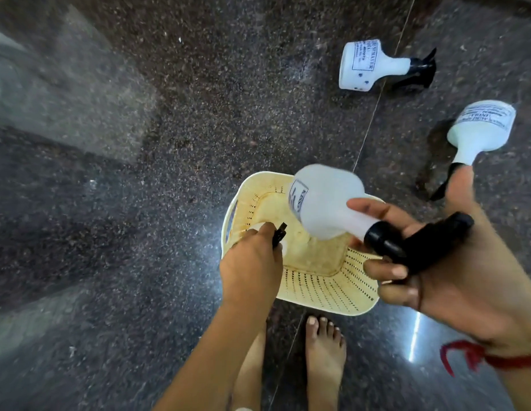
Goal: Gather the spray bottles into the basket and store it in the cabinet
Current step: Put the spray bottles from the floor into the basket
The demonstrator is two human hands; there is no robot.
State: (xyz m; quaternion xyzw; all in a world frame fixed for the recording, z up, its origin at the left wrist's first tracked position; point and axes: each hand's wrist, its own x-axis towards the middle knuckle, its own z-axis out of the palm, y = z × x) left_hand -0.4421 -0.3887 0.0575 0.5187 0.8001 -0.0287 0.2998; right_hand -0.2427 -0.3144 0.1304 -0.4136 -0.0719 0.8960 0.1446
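A cream perforated basket (317,280) sits on the dark granite floor in front of my feet. My left hand (252,262) reaches into its left side, closed on a white spray bottle (280,247) that it mostly hides; only a black nozzle tip shows. My right hand (454,271) holds a second white spray bottle (323,200) by its black trigger head, tilted above the basket. A third spray bottle (368,68) lies on the floor at the upper right. A fourth bottle (480,129) lies further right, its black trigger behind my right thumb.
My bare feet (323,348) stand just behind the basket. A thin floor joint (374,111) runs diagonally past the bottles. A red thread (478,357) is tied around my right wrist. Dark speckled floor spreads to the left.
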